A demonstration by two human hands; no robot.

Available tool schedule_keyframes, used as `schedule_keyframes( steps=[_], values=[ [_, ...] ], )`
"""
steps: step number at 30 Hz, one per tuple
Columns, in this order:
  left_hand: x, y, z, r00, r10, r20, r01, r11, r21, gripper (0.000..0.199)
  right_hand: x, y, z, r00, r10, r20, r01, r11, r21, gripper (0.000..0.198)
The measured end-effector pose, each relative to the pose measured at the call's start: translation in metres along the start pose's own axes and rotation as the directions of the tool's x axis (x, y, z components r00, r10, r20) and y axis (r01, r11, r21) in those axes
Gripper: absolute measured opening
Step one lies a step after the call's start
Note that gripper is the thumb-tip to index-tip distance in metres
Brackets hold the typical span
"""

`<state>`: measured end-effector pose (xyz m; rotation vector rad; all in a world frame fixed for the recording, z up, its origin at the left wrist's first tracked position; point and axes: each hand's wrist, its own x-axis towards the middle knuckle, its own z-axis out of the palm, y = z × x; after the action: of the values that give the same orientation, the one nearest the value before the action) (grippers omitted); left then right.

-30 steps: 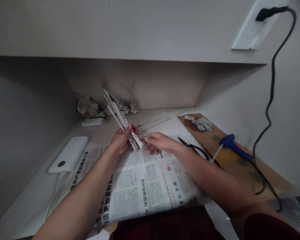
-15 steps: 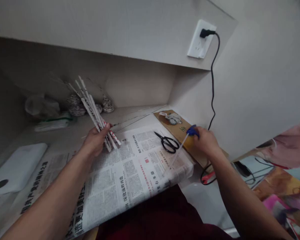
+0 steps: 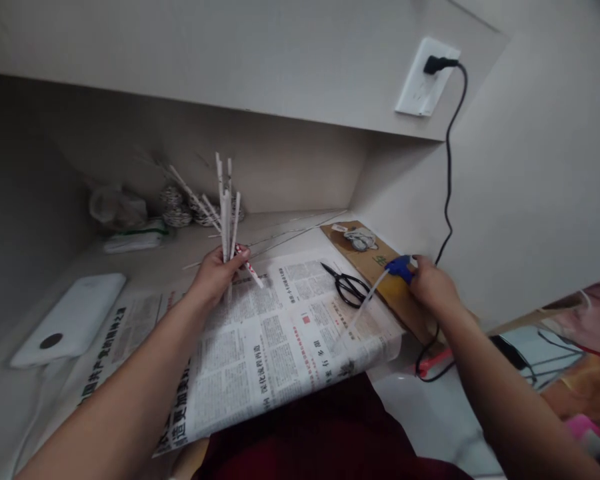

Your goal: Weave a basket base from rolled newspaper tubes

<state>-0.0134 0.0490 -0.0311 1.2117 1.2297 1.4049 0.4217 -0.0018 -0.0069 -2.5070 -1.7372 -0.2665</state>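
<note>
My left hand (image 3: 219, 272) is closed round a loose bundle of thin white rolled-paper sticks (image 3: 225, 217), held nearly upright over the newspaper (image 3: 275, 333). One stick with red markings (image 3: 254, 272) points down to the right. My right hand (image 3: 434, 285) grips a blue hot glue gun (image 3: 400, 267) above the right side of the table. A long translucent glue stick (image 3: 367, 303) juts from it toward the lower left. Black-handled scissors (image 3: 350, 289) lie on the newspaper between my hands. The fingers of my right hand are partly hidden.
A cardboard piece (image 3: 340, 243) carries a lump of dried glue (image 3: 361, 239). A black cord (image 3: 449, 173) hangs from the wall socket (image 3: 424, 87). A white power bank (image 3: 73, 317) lies at left. Woven balls (image 3: 176, 205) and a plastic bag (image 3: 115, 207) stand under the overhanging shelf.
The paper-stick bundle has swung from leaning left to nearly upright and its sticks have spread. The view has shifted, moving the scene right. Both hands keep their hold.
</note>
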Motion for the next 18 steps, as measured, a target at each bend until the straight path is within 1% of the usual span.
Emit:
schedule_keyframes(
  steps=[1,3,7,10,14,16,18],
  values=[
    [0.0,0.001,0.0,1.0,0.011,0.011,-0.011,1.0,-0.002,0.039,0.001,0.003,-0.001,0.999,-0.039,0.024,0.039,0.999,0.009,0.05],
    [0.0,0.001,0.0,1.0,0.018,0.024,-0.019,1.0,0.01,0.037,0.0,0.007,-0.002,0.994,-0.075,0.075,0.077,0.997,-0.018,0.056],
    [-0.001,0.002,0.0,1.0,0.009,0.028,-0.01,0.999,0.041,0.034,-0.009,0.014,-0.004,0.992,-0.03,0.127,0.042,0.994,-0.097,0.065],
    [-0.001,0.002,0.0,1.0,-0.001,0.019,0.0,0.999,0.046,0.035,-0.019,0.025,-0.005,0.989,-0.022,0.144,0.035,0.995,-0.09,0.068],
    [0.001,-0.001,0.0,1.0,-0.009,0.016,0.007,0.998,0.063,0.038,-0.036,0.049,-0.009,0.992,-0.031,0.126,0.034,0.999,-0.027,0.07],
    [0.001,-0.002,0.0,1.0,-0.009,0.02,0.007,0.997,0.08,0.039,-0.044,0.063,-0.014,0.995,-0.004,0.096,0.004,1.0,-0.009,0.067],
    [0.001,-0.003,0.0,1.0,-0.011,0.02,0.009,0.995,0.095,0.038,-0.052,0.075,-0.02,0.997,0.03,0.072,-0.028,0.999,-0.03,0.062]
  ],
)
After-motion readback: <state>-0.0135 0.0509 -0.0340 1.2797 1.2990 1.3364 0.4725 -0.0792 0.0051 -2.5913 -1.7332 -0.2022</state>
